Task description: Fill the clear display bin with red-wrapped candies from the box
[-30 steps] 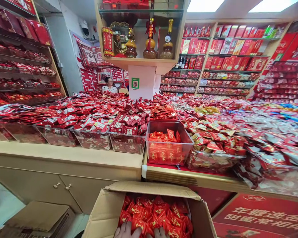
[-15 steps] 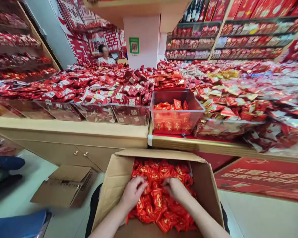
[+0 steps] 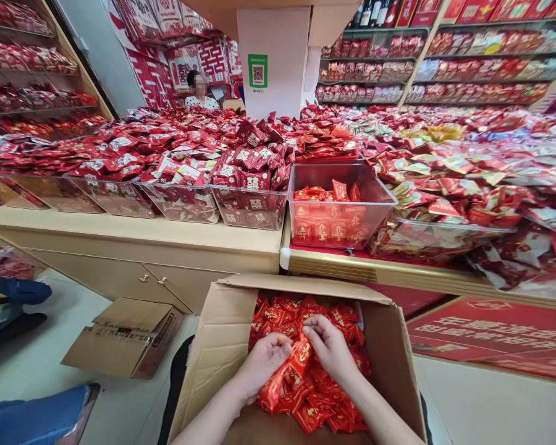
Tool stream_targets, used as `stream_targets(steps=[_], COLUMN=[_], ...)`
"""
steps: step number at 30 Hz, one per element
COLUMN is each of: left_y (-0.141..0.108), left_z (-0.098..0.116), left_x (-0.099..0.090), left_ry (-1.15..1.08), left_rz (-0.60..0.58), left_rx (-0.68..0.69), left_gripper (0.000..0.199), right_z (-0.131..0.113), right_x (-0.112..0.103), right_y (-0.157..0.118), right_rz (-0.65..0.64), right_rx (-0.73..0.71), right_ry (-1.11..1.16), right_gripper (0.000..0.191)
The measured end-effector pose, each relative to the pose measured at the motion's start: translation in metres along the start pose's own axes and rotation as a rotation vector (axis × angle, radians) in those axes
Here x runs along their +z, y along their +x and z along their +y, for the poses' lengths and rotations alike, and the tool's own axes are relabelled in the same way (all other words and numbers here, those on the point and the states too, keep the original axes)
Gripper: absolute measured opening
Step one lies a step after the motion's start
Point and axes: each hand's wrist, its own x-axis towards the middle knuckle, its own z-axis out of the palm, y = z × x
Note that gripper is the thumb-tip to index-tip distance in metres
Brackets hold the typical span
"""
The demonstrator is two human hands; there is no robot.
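Observation:
An open cardboard box (image 3: 227, 324) in front of me holds a heap of small red candy packets (image 3: 312, 417) with gold print. Above the heap, my left hand (image 3: 263, 363) is closed around red packets, one of which hangs below its fingers. The fingertips of my right hand (image 3: 330, 347) pinch the upper end of a red packet (image 3: 300, 353) that spans the gap between both hands. Beyond the box, a clear plastic bin (image 3: 340, 213) on the counter is partly filled with similar packets.
Bins of dark red packets (image 3: 252, 179) line the counter (image 3: 120, 241) to the left, with more heaped bins (image 3: 449, 210) to the right. A closed cardboard carton (image 3: 120, 340) lies on the floor. Someone's denim-clad leg (image 3: 37, 414) shows at lower left; another person (image 3: 200, 93) is behind the counter.
Both hands have come up from the heap and closer together, with red packets now held between them. The view has shifted slightly.

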Motion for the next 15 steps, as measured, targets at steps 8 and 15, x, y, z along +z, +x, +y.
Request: stream_targets(steps=[8,15], left_y=[-0.003,0.009], left_z=[-0.008,-0.018], left_x=[0.007,-0.001], left_ry=[0.213,0.129], left_rz=[0.058,0.072], left_rx=[0.108,0.012], left_gripper=[0.028,0.059], right_z=[0.003,0.003], right_x=[0.004,0.008], right_y=[-0.004,-0.004], right_rz=[-0.026,0.216], right_rx=[0.086,-0.117], right_ry=[0.158,-0.067], right_gripper=[0.025,0.019])
